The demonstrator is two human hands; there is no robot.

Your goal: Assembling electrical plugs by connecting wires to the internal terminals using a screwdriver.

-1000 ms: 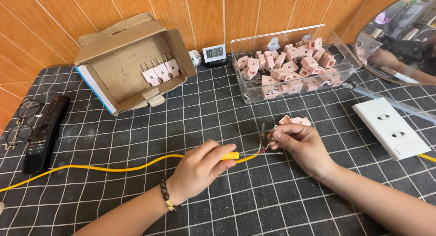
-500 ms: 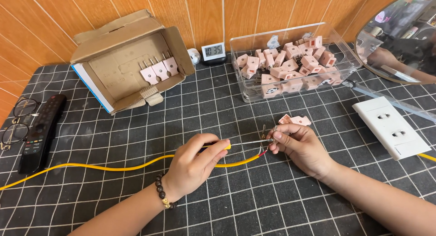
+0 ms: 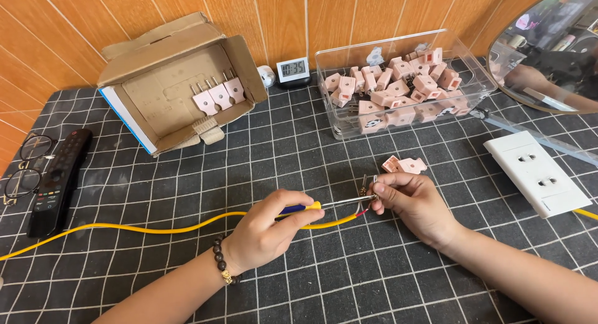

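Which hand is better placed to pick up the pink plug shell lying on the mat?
Probably the right hand: the plug shell lies just beyond its fingers. The left hand grips the screwdriver, farther off.

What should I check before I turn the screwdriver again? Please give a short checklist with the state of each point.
1. Left hand grips the screwdriver handle: ok.
2. Right hand pinches the metal prong piece at the cable end: ok.
3. Screwdriver tip sits in the screw: cannot tell, the fingers hide it.
4. Yellow cable lies free across the mat, no snag: ok.
5. Pink plug shell lies close, just behind the right hand: ok.
6. Bare wire is fully under the screw: cannot tell, too small to see.
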